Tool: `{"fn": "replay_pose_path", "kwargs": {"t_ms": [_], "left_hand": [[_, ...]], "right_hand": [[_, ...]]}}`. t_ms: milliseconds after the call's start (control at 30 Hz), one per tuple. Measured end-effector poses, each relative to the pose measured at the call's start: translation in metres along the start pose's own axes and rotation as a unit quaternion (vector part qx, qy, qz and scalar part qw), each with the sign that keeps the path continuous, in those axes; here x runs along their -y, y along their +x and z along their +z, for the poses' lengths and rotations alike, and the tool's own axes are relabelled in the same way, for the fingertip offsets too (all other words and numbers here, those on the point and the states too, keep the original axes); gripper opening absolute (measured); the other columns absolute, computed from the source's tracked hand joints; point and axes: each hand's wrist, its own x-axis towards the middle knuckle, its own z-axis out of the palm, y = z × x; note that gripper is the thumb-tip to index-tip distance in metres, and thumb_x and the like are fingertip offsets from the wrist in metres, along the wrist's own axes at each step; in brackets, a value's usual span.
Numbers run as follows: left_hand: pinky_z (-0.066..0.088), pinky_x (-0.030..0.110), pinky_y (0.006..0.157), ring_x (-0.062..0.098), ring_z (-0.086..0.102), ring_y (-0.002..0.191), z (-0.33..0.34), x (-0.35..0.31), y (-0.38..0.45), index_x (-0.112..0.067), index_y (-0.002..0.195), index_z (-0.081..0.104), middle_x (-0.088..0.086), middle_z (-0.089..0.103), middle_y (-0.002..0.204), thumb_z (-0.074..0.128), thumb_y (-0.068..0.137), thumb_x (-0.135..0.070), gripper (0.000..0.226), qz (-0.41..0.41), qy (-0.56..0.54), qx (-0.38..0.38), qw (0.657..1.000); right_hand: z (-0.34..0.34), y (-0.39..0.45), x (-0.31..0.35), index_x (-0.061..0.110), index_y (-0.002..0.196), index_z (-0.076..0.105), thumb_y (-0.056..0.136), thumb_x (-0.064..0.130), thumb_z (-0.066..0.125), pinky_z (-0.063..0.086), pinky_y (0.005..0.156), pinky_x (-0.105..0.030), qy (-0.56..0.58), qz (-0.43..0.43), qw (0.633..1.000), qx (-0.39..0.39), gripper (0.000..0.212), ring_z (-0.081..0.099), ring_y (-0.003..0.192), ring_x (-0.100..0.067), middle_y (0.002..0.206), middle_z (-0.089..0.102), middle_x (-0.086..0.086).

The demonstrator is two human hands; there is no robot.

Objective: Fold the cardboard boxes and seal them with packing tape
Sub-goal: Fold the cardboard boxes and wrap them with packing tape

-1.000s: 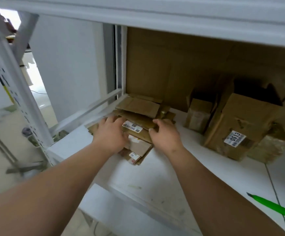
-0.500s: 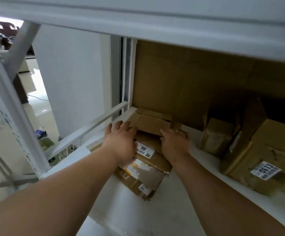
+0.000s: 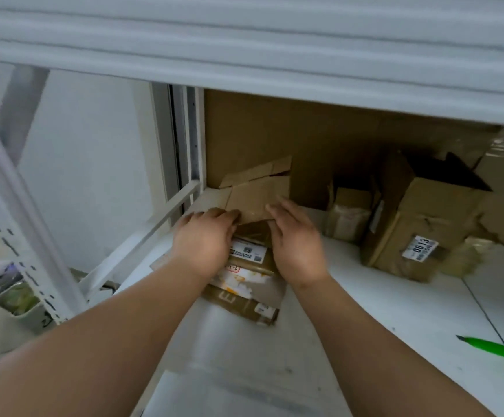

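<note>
A stack of flattened cardboard boxes with white labels lies at the left end of a white shelf. The top flattened box is tilted, its far edge raised off the stack. My left hand grips its near left corner with curled fingers. My right hand touches its near right edge, with the fingers fairly straight. No packing tape is in view.
An open box labelled 0613 and a small taped box stand to the right. A green object lies at the right edge. The upper shelf hangs low overhead. A cardboard sheet lines the back.
Both hands slid from the labelled box further back onto the top flattened box, and its far edge has risen off the stack. The camera has shifted.
</note>
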Motion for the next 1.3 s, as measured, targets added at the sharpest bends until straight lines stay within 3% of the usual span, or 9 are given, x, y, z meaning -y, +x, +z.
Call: {"fn": "replay_pose_path", "kwargs": {"t_ms": [300, 400, 533, 700, 800, 933, 1067, 1167, 1300], "left_hand": [[0.051, 0.045, 0.084, 0.037, 0.06, 0.103, -0.017, -0.043, -0.034, -0.017, 0.132, 0.057, 0.014, 0.066, 0.118, 0.046, 0.098, -0.017, 0.035, 0.032, -0.165, -0.044, 0.985], [0.042, 0.032, 0.064, 0.017, 0.056, 0.08, -0.026, -0.062, -0.043, -0.024, 0.107, 0.056, -0.002, 0.06, 0.088, 0.041, 0.102, -0.02, 0.017, 0.002, -0.231, -0.082, 0.97], [0.033, 0.009, 0.061, -0.008, 0.052, 0.077, -0.043, -0.093, -0.057, -0.029, 0.095, 0.049, -0.018, 0.054, 0.082, 0.038, 0.105, -0.029, 0.015, -0.054, -0.376, -0.094, 0.92], [0.04, 0.022, 0.064, -0.008, 0.051, 0.065, -0.05, -0.137, -0.074, -0.033, 0.081, 0.053, -0.021, 0.06, 0.075, 0.04, 0.102, -0.025, 0.026, -0.149, -0.537, -0.053, 0.828], [0.041, 0.031, 0.071, 0.005, 0.057, 0.078, -0.042, -0.173, -0.088, -0.03, 0.086, 0.056, -0.01, 0.063, 0.083, 0.038, 0.099, -0.024, 0.023, -0.162, -0.558, -0.009, 0.814], [0.04, 0.024, 0.066, -0.009, 0.059, 0.076, -0.027, -0.231, -0.107, -0.042, 0.087, 0.06, -0.024, 0.065, 0.082, 0.037, 0.101, -0.025, 0.033, -0.177, -0.552, 0.043, 0.814], [0.044, 0.023, 0.079, 0.0, 0.057, 0.103, -0.01, -0.279, -0.122, -0.051, 0.105, 0.057, -0.021, 0.063, 0.109, 0.036, 0.106, -0.029, 0.03, -0.174, -0.551, 0.077, 0.813], [0.044, 0.018, 0.083, -0.001, 0.055, 0.111, -0.004, -0.301, -0.134, -0.069, 0.122, 0.043, -0.028, 0.059, 0.118, 0.038, 0.107, -0.028, 0.044, -0.153, -0.551, 0.075, 0.817], [0.041, 0.041, 0.109, 0.018, 0.053, 0.125, 0.001, -0.323, -0.141, -0.072, 0.14, 0.011, -0.009, 0.055, 0.139, 0.041, 0.106, -0.028, 0.063, -0.17, -0.568, 0.073, 0.802]], "right_hand": [[-0.052, -0.033, 0.025, 0.009, 0.127, 0.065, 0.094, 0.006, 0.058, 0.037, 0.111, -0.035, 0.046, 0.024, 0.998, -0.029, 0.034, 0.052, 0.129, -0.027, 0.138, 0.058, -0.01], [-0.074, -0.047, 0.015, 0.019, 0.143, 0.046, 0.095, 0.011, 0.055, 0.034, 0.112, -0.034, 0.073, 0.084, 0.993, -0.043, 0.05, 0.04, 0.137, -0.019, 0.148, 0.046, -0.003], [-0.101, -0.067, -0.016, 0.018, 0.14, 0.044, 0.09, 0.009, 0.06, 0.034, 0.104, -0.026, 0.115, 0.215, 0.964, -0.108, 0.053, 0.042, 0.13, -0.021, 0.139, 0.044, -0.005], [-0.143, -0.094, -0.061, 0.017, 0.146, 0.037, 0.09, 0.023, 0.065, 0.033, 0.11, -0.036, 0.193, 0.375, 0.891, -0.168, 0.063, 0.039, 0.132, -0.025, 0.144, 0.043, -0.007], [-0.174, -0.12, -0.081, 0.04, 0.147, 0.031, 0.098, 0.029, 0.054, 0.039, 0.103, -0.032, 0.317, 0.376, 0.861, -0.133, 0.055, 0.05, 0.125, -0.014, 0.135, 0.051, 0.013], [-0.219, -0.151, -0.111, 0.035, 0.154, 0.021, 0.102, 0.024, 0.049, 0.038, 0.111, -0.034, 0.315, 0.366, 0.871, -0.087, 0.06, 0.048, 0.128, -0.011, 0.146, 0.047, 0.007], [-0.259, -0.18, -0.139, 0.046, 0.152, 0.014, 0.101, 0.017, 0.051, 0.038, 0.114, -0.042, 0.333, 0.343, 0.874, -0.089, 0.069, 0.046, 0.13, -0.007, 0.145, 0.044, 0.014], [-0.276, -0.199, -0.153, 0.055, 0.149, 0.012, 0.101, 0.013, 0.051, 0.04, 0.113, -0.044, 0.342, 0.329, 0.878, -0.07, 0.075, 0.047, 0.131, -0.007, 0.147, 0.043, 0.013], [-0.281, -0.215, -0.162, 0.065, 0.142, 0.018, 0.1, 0.014, 0.052, 0.042, 0.111, -0.046, 0.328, 0.31, 0.891, -0.038, 0.074, 0.048, 0.132, -0.009, 0.146, 0.046, 0.012]]}}
